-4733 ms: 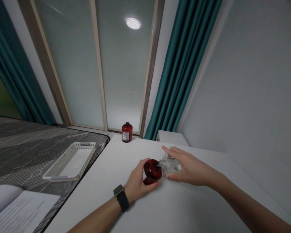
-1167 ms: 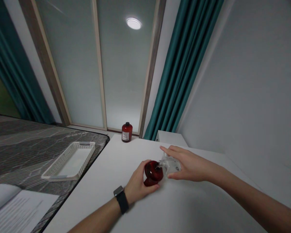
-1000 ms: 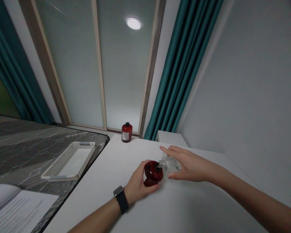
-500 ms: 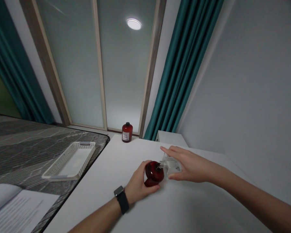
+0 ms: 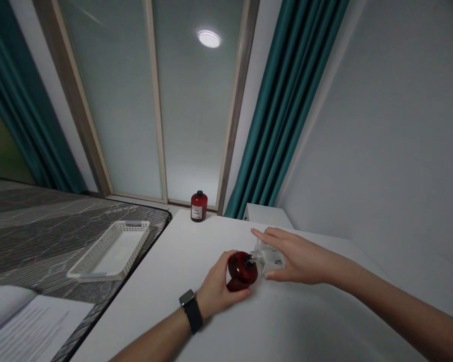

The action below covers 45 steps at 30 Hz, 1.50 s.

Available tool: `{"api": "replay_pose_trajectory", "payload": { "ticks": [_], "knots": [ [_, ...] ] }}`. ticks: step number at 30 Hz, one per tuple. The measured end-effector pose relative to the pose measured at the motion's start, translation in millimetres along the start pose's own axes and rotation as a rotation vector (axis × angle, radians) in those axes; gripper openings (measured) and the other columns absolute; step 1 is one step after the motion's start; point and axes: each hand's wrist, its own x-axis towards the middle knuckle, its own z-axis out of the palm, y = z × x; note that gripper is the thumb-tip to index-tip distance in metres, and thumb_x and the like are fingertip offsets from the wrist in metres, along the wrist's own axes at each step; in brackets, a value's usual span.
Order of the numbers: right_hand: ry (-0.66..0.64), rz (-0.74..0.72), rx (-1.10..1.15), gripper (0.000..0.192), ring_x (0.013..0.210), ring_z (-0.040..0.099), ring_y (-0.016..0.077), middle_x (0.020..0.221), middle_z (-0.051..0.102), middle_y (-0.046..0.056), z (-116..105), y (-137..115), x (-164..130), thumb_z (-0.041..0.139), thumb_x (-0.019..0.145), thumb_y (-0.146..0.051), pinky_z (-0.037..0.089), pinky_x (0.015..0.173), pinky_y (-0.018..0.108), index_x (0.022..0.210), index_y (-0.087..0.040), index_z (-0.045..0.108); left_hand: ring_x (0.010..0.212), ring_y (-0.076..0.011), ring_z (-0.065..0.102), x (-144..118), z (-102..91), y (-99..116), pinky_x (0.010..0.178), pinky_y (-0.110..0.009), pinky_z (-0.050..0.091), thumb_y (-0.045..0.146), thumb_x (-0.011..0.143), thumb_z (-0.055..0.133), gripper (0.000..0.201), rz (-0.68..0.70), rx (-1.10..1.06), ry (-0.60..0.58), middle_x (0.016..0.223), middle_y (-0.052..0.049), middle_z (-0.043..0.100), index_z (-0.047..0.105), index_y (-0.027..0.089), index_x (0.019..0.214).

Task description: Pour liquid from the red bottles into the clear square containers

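The hands meet over the white worktop [image 5: 287,322], left hand [image 5: 217,289] wrapped around a dark red bottle [image 5: 241,270], right hand [image 5: 300,255] tipping a clear bottle [image 5: 271,257] into it; the pouring seems underway and needs steady alignment.

Teal curtains [image 5: 283,110] beside frosted glass panels [image 5: 196,120], grey wall [image 5: 392,130], white table [image 5: 173,281].

Two dark red bottles [image 5: 242,270] [image 5: 198,206], one clear bottle [image 5: 272,258], one white basket [image 5: 109,251], two hands [image 5: 217,291] [image 5: 298,256].
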Motion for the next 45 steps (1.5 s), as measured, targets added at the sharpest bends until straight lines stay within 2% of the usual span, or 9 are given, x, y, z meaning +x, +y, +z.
{"api": "replay_pose_trajectory", "payload": {
  "ticks": [11,19,27,34,40,45],
  "knots": [
    [0.026,-0.022,-0.021,0.094,0.123,0.052,0.0327,0.134,0.055,0.013,1.5,2.0,0.7,0.073,0.077,-0.048,0.043,0.106,0.049,0.155,-0.024,0.028,0.119,-0.0316,0.057,-0.1,0.5,1.6,0.105,-0.048,0.046,0.023,0.068,0.081,0.074,-0.01,-0.01,0.007,0.13,-0.012,0.057,0.044,0.02,0.132],
    [0.017,-0.009,-0.046,0.093,0.123,0.052,0.0324,0.134,0.055,0.014,0.4,-2.1,0.8,0.073,0.078,-0.045,0.042,0.106,0.047,0.155,-0.02,0.028,0.12,-0.0314,0.056,-0.8,1.8,0.1,0.106,-0.047,0.044,0.023,0.068,0.081,0.075,-0.011,-0.021,0.012,0.131,-0.012,0.057,0.043,0.02,0.133],
    [0.035,-0.025,-0.046,0.092,0.12,0.054,0.032,0.132,0.056,0.014,-0.3,-0.6,2.7,0.074,0.077,-0.043,0.043,0.105,0.047,0.155,-0.022,0.029,0.123,-0.033,0.054,-0.6,3.6,-5.6,0.108,-0.05,0.041,0.03,0.069,0.082,0.078,-0.02,-0.1,-0.04,0.133,-0.014,0.054,0.041,0.018,0.135],
    [0.039,-0.053,-0.04,0.093,0.118,0.055,0.0312,0.13,0.057,0.012,-0.6,3.5,1.9,0.074,0.077,-0.046,0.044,0.104,0.047,0.155,-0.025,0.029,0.125,-0.0305,0.051,-2.1,2.0,-2.8,0.111,-0.049,0.039,0.022,0.075,0.075,0.074,0.009,-0.095,-0.088,0.136,-0.013,0.051,0.036,0.02,0.138],
    [0.011,-0.04,-0.054,0.093,0.12,0.054,0.0315,0.133,0.056,0.014,-3.1,2.2,1.1,0.073,0.077,-0.046,0.044,0.105,0.047,0.155,-0.022,0.028,0.135,-0.0338,0.043,-4.6,1.6,-4.8,0.116,-0.053,0.031,0.024,0.077,0.071,0.081,0.026,-0.048,-0.109,0.145,-0.017,0.042,0.026,0.018,0.143],
    [0.003,-0.041,-0.063,0.093,0.121,0.054,0.0316,0.135,0.055,0.014,-3.8,2.7,0.8,0.073,0.078,-0.047,0.044,0.105,0.046,0.155,-0.022,0.027,0.131,-0.0324,0.045,-2.3,1.3,-3.6,0.115,-0.05,0.034,0.017,0.073,0.068,0.079,0.085,-0.045,-0.118,0.141,-0.014,0.045,0.029,0.018,0.142]
  ]
}}
